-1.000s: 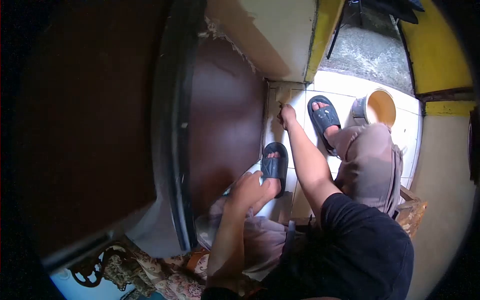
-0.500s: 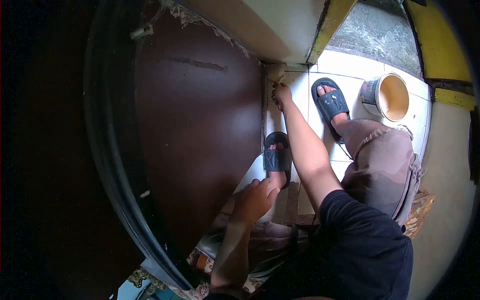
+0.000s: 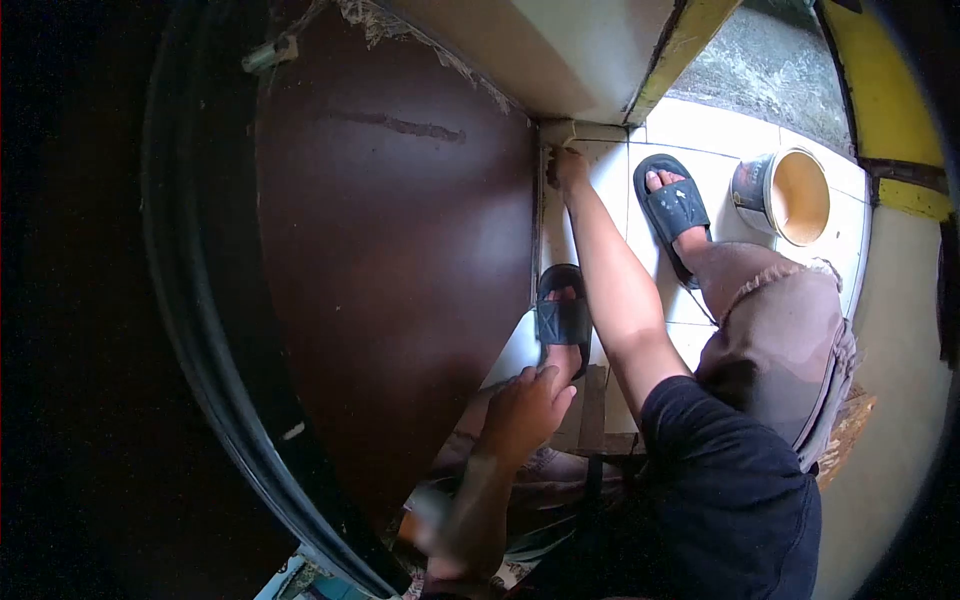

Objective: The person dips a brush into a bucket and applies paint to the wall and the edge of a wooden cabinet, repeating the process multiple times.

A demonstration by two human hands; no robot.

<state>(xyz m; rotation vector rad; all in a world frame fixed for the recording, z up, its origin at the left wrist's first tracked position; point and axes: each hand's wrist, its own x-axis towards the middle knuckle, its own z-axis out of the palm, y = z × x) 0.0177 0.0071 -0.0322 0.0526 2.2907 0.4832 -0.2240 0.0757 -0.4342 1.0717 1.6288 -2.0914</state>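
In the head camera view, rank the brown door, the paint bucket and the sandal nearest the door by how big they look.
1. Brown door, by far the largest.
2 and 3. Paint bucket and sandal look about alike; the bucket sits farther from the camera, so their order is unsure.

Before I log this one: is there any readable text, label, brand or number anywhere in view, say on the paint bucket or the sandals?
None can be read.
Bucket: the outside wall shows dark smears, no legible label.
Sandals: a faint raised pattern on the straps, too blurred to tell whether it is lettering.
Brown door: scratches and pale specks only.
Right hand at the wall corner and left hand on the knee: no print near either.
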